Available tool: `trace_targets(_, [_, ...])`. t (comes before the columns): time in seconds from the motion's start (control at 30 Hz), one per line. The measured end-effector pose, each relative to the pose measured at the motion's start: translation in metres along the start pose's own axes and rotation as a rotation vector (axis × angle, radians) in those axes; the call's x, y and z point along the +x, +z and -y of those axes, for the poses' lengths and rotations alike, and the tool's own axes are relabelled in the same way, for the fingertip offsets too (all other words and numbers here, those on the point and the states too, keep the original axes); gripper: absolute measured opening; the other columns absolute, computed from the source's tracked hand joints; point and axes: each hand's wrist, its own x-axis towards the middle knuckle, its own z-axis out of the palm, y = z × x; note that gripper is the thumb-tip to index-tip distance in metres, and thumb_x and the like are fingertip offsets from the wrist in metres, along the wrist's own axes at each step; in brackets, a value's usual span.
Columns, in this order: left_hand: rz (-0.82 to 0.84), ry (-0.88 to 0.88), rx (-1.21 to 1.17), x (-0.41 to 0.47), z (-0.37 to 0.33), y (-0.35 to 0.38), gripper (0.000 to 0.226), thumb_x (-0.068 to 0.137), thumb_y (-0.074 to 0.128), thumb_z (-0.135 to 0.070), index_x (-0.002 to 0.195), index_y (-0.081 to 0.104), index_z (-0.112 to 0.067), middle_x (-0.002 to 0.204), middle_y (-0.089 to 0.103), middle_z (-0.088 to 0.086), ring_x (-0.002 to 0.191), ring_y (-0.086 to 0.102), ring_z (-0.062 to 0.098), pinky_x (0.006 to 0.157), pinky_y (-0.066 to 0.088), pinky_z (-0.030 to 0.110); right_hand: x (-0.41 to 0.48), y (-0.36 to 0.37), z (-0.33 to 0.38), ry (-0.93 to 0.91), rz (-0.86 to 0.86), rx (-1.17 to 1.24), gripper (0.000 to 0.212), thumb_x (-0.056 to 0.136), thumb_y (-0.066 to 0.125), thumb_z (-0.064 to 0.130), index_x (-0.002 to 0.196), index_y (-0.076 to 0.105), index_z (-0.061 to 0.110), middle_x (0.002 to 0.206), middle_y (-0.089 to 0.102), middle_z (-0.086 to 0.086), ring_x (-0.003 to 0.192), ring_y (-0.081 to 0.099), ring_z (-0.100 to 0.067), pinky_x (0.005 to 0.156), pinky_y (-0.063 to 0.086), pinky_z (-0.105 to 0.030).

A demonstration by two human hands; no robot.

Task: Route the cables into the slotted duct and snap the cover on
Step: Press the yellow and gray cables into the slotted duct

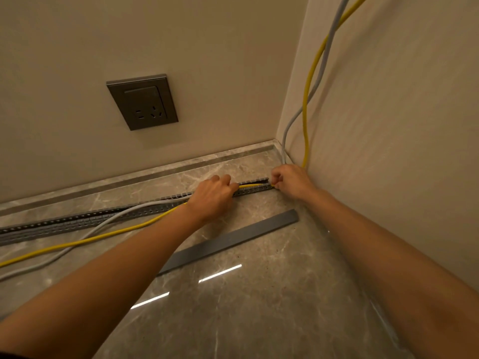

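Note:
A grey slotted duct (77, 220) lies along the marble floor by the back wall, its right end near the corner. A yellow cable (308, 86) and a grey cable (320, 73) hang down the right wall to the corner. Between my hands a short stretch of yellow cable lies in the duct's right end. My left hand (212, 196) is closed on the yellow cable over the duct. My right hand (290, 181) pinches the cable at the duct's end. Further left both cables trail out over the floor. The flat grey cover (230, 240) lies loose on the floor.
A grey wall socket (142, 102) sits on the back wall above the duct. A marble skirting strip (129, 177) runs along the wall's foot. The right wall meets the back wall just beyond my right hand. Glossy marble floor (246, 307) fills the foreground.

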Motion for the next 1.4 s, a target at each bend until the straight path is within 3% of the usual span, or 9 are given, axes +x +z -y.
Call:
trace_targets(0.13, [-0.031, -0.024, -0.065, 0.005, -0.009, 0.006, 0.035, 0.099, 0.038, -0.011, 0.134, 0.042, -0.012, 0.126, 0.048, 0.011, 0.112, 0.047, 0.027, 0.092, 0.038, 0.035, 0.004, -0.005, -0.004, -0.031, 0.086, 0.052, 0.023, 0.08, 0.053, -0.014, 0.084, 0.067, 0.003, 0.101, 0.068, -0.02, 0.099, 0.063, -0.032, 0.088, 0.05, -0.039])
trace_targets(0.23, [-0.031, -0.039, -0.053, 0.013, -0.017, 0.001, 0.029, 0.098, 0.036, -0.009, 0.125, 0.048, -0.008, 0.126, 0.048, 0.011, 0.117, 0.044, 0.028, 0.091, 0.035, 0.034, 0.008, -0.004, -0.002, -0.032, 0.131, -0.022, 0.013, 0.083, 0.065, 0.003, 0.095, 0.064, 0.007, 0.104, 0.061, -0.014, 0.104, 0.059, -0.03, 0.089, 0.047, -0.036])
trace_targets(0.33, [0.013, -0.035, 0.01, 0.017, -0.021, -0.005, 0.029, 0.096, 0.036, -0.005, 0.12, 0.052, -0.005, 0.125, 0.053, 0.013, 0.116, 0.048, 0.031, 0.091, 0.037, 0.036, 0.011, -0.007, -0.002, -0.007, 0.15, -0.049, 0.033, 0.087, 0.063, 0.013, 0.118, 0.056, 0.006, 0.124, 0.057, -0.013, 0.115, 0.055, -0.027, 0.097, 0.042, -0.034])
trace_targets(0.4, [0.041, -0.037, 0.035, 0.019, -0.021, -0.008, 0.029, 0.095, 0.038, -0.004, 0.12, 0.053, -0.003, 0.125, 0.055, 0.015, 0.116, 0.05, 0.032, 0.091, 0.039, 0.038, 0.011, -0.011, -0.005, -0.019, 0.153, -0.072, 0.033, 0.089, 0.059, 0.011, 0.121, 0.055, 0.006, 0.128, 0.056, -0.013, 0.117, 0.054, -0.026, 0.098, 0.042, -0.032])
trace_targets(0.63, [0.086, -0.007, 0.007, 0.016, -0.02, -0.008, 0.027, 0.096, 0.041, -0.003, 0.121, 0.053, -0.001, 0.122, 0.056, 0.017, 0.111, 0.054, 0.032, 0.088, 0.045, 0.038, 0.014, -0.002, -0.008, -0.048, 0.139, -0.12, 0.03, 0.088, 0.059, 0.007, 0.119, 0.059, 0.004, 0.128, 0.056, -0.016, 0.119, 0.051, -0.029, 0.101, 0.041, -0.036])
trace_targets(0.83, [0.069, -0.022, 0.029, 0.017, -0.028, -0.008, 0.026, 0.096, 0.041, -0.002, 0.117, 0.055, 0.001, 0.121, 0.053, 0.017, 0.109, 0.053, 0.032, 0.085, 0.046, 0.037, 0.018, -0.011, -0.006, -0.059, 0.149, -0.213, 0.017, 0.086, 0.064, 0.016, 0.097, 0.065, 0.003, 0.113, 0.063, -0.017, 0.107, 0.058, -0.031, 0.09, 0.047, -0.038])
trace_targets(1.03, [0.12, -0.071, -0.06, 0.023, -0.019, -0.01, 0.025, 0.095, 0.044, -0.003, 0.116, 0.056, 0.001, 0.121, 0.057, 0.019, 0.108, 0.055, 0.034, 0.085, 0.046, 0.038, 0.016, -0.006, 0.0, -0.114, 0.106, -0.343, 0.019, 0.093, 0.052, 0.012, 0.108, 0.058, 0.002, 0.122, 0.054, -0.017, 0.112, 0.055, -0.035, 0.089, 0.045, -0.041])
trace_targets(1.3, [0.15, -0.106, -0.058, 0.026, -0.023, -0.012, 0.027, 0.095, 0.043, 0.001, 0.118, 0.057, 0.002, 0.119, 0.057, 0.023, 0.109, 0.055, 0.037, 0.087, 0.047, 0.039, 0.011, -0.005, -0.003, -0.126, 0.046, -0.257, 0.009, 0.086, 0.06, 0.008, 0.093, 0.059, 0.002, 0.109, 0.063, -0.019, 0.102, 0.058, -0.034, 0.084, 0.045, -0.041])
trace_targets(1.4, [0.153, -0.11, -0.052, 0.022, -0.029, -0.011, 0.027, 0.095, 0.042, 0.001, 0.119, 0.054, 0.002, 0.123, 0.056, 0.022, 0.112, 0.054, 0.036, 0.09, 0.046, 0.039, 0.007, -0.003, -0.001, -0.135, 0.045, -0.23, 0.011, 0.088, 0.056, 0.008, 0.079, 0.051, 0.011, 0.104, 0.063, -0.019, 0.098, 0.059, -0.034, 0.08, 0.045, -0.041])
